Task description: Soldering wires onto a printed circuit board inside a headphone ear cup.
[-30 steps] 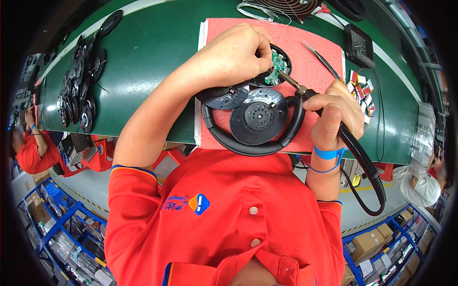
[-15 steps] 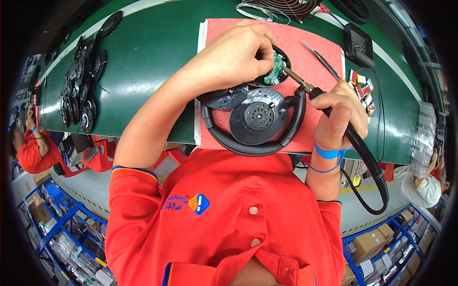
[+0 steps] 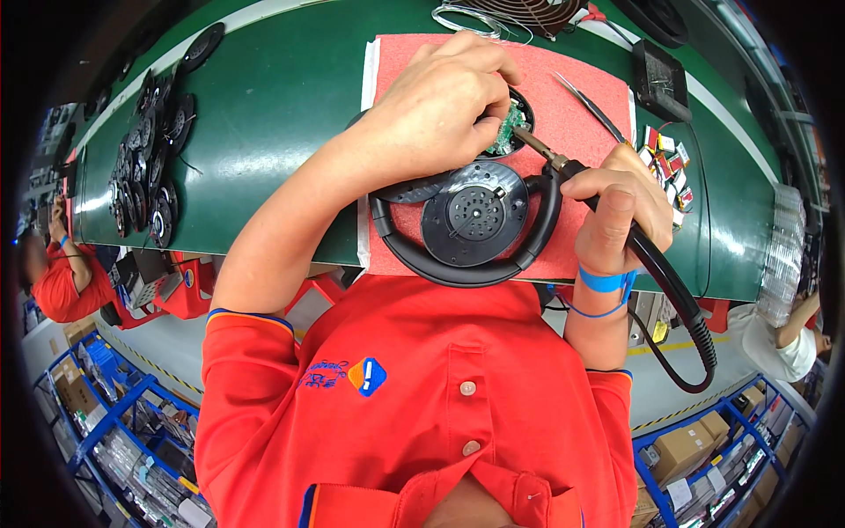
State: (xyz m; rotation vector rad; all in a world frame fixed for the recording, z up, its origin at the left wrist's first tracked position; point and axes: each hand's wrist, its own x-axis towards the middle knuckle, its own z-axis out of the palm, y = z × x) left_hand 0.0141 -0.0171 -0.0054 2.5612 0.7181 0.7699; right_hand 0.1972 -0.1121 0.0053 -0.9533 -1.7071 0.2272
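Note:
Black headphones (image 3: 437, 271) lie on a pink foam mat (image 3: 563, 255), headband toward me. A flat round black cover (image 3: 476, 215) rests inside the headband's curve. At the far ear cup (image 3: 530, 114), a green circuit board (image 3: 508, 126) shows inside. My left hand (image 3: 449, 101) bends over this cup, fingers curled and thumb beside the board; what they pinch is hidden. My right hand (image 3: 620, 211) grips a soldering iron (image 3: 647, 251), its tip at the board. Tweezers (image 3: 591, 107) extend beyond that hand; whether it holds them is unclear.
Several round black parts (image 3: 145, 150) are heaped on the green table (image 3: 264, 114) at left. Small wrapped battery-like packs (image 3: 666, 167) and a black tray (image 3: 662, 84) stand at right. A fan grille (image 3: 528, 13) and wire coil (image 3: 471, 22) sit at the back. Co-workers (image 3: 66, 273) are at both sides.
My left hand has shifted slightly, its index finger now farther out over the cup's far edge. My right hand and the soldering iron have moved a little left.

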